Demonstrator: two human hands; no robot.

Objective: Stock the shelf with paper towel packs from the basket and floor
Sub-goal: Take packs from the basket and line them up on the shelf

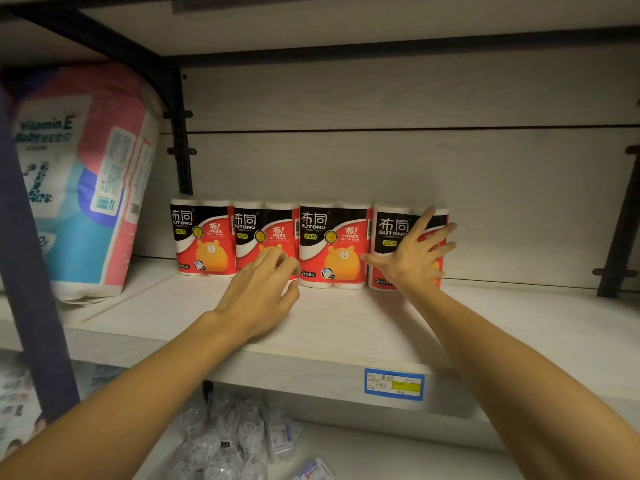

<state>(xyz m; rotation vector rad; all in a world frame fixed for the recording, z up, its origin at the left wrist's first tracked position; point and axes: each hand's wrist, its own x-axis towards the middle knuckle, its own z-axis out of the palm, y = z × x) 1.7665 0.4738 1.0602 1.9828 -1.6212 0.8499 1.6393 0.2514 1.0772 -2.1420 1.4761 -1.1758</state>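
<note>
Reaching onto the white shelf (346, 327), I have both hands at a row of four red, black and white paper towel packs standing upright along the back wall, and I will place everything from the third pack (332, 245), counting from the left. My right hand (414, 252) lies just to the right of that pack with its fingers spread wide and straight, the palm flat against the front of the fourth pack (391, 223), which is the last in the row and stands touching the third. My left hand (261, 285) is just to the left of the third pack, low in front of the second pack (265, 230); its fingers are curled at that pack's lower front, but I cannot tell whether they actually pinch the wrapper or only rest against it. Farther left of the second pack stands the first pack (201, 237), close beside its neighbour. Well to the left of the row, a large pink and blue diaper bag (86, 181) leans on the same shelf beside a dark upright post (31, 271). Below and to the right of the third pack, a blue-edged price tag (394, 384) sits on the shelf's front lip. Beneath the shelf, down and left of the third pack, lie clear plastic bags of small goods (239, 434), too blurred to identify.
</note>
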